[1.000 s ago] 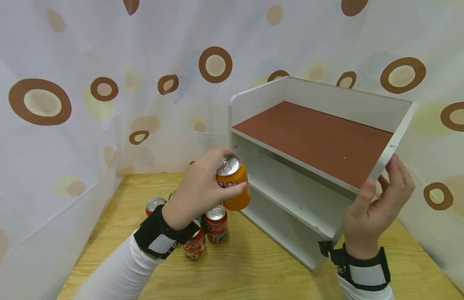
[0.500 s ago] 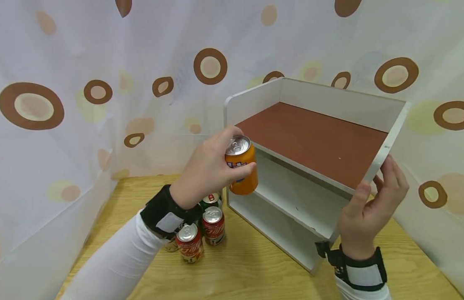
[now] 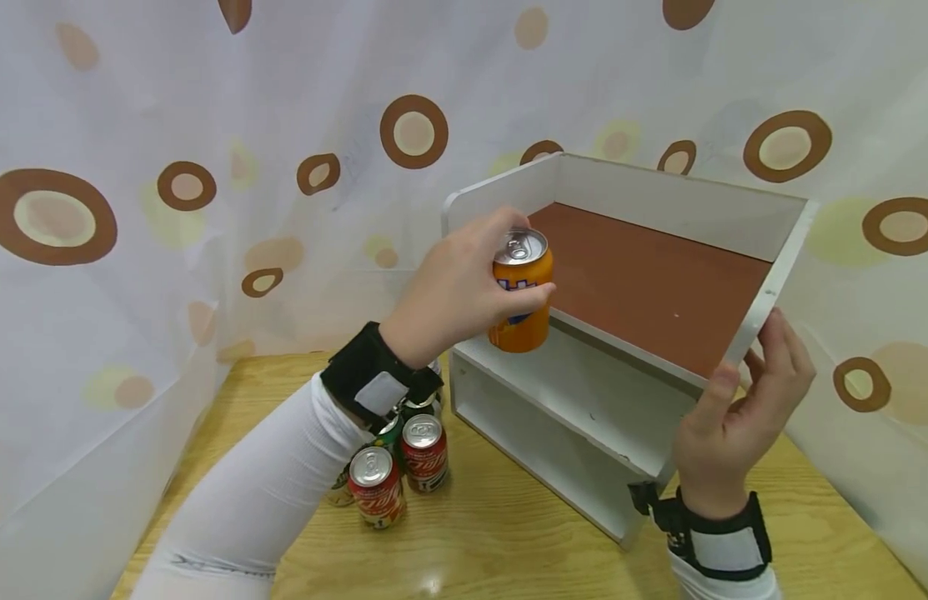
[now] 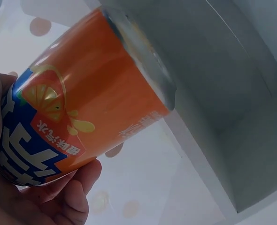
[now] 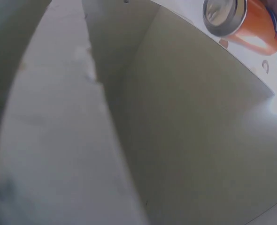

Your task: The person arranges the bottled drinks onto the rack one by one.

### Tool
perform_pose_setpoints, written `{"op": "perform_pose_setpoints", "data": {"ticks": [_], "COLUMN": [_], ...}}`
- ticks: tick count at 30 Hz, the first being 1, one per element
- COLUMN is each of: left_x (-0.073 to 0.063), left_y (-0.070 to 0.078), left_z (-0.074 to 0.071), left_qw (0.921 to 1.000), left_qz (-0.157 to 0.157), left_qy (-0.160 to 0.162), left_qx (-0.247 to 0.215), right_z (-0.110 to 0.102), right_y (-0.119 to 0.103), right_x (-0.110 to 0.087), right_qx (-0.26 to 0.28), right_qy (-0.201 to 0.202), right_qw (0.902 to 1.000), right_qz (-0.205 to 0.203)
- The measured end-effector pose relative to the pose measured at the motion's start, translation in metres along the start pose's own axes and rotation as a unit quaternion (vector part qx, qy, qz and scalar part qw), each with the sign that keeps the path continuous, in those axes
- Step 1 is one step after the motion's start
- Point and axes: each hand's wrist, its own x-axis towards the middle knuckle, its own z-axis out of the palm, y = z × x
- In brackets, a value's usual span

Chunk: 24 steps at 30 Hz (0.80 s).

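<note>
My left hand (image 3: 459,279) grips an orange soda can (image 3: 535,268), held upright in front of a small white shelf's (image 3: 651,275) reddish-brown top board. Thumb and fingers wrap around the can's sides, leaving its silver lid uncovered. In the left wrist view, the can (image 4: 101,93) shows an orange slice and a blue label, with its bottom end toward the shelf. At the shelf's near right corner, my right hand (image 3: 741,425) holds the side panel's edge, thumb inside and fingers outside. The right wrist view shows the shelf underside (image 5: 190,108) and the can (image 5: 256,28) beyond it.
Two red cola cans (image 3: 377,500) stand on the wooden table (image 3: 494,533) left of the shelf. A green can (image 3: 388,437) and others stand behind them, partly hidden by the left wrist. A patterned white curtain (image 3: 313,83) encloses the table.
My left hand has lifted the orange can up and to the right, from beside the shelf to the front edge of its top board. The right hand keeps its hold on the panel.
</note>
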Motion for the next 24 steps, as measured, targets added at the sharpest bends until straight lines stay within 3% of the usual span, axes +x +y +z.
{"op": "perform_pose_setpoints", "data": {"ticks": [6, 16, 24], "left_x": [0.008, 0.011, 0.022], "left_y": [0.000, 0.006, 0.011], "left_z": [0.005, -0.004, -0.003], "left_qw": [0.9998, 0.9992, 0.9997], "left_qz": [-0.005, -0.011, -0.007], "left_qy": [-0.001, 0.012, 0.019], "left_qx": [-0.020, -0.036, -0.014], "right_z": [0.002, 0.006, 0.005], "right_y": [0.000, 0.000, -0.002], "right_x": [-0.003, -0.007, -0.006], "right_qx": [0.003, 0.000, -0.001], "right_qy": [0.002, -0.005, 0.002], "right_qw": [1.0000, 1.0000, 1.0000], "right_qz": [-0.003, -0.003, -0.002]}}
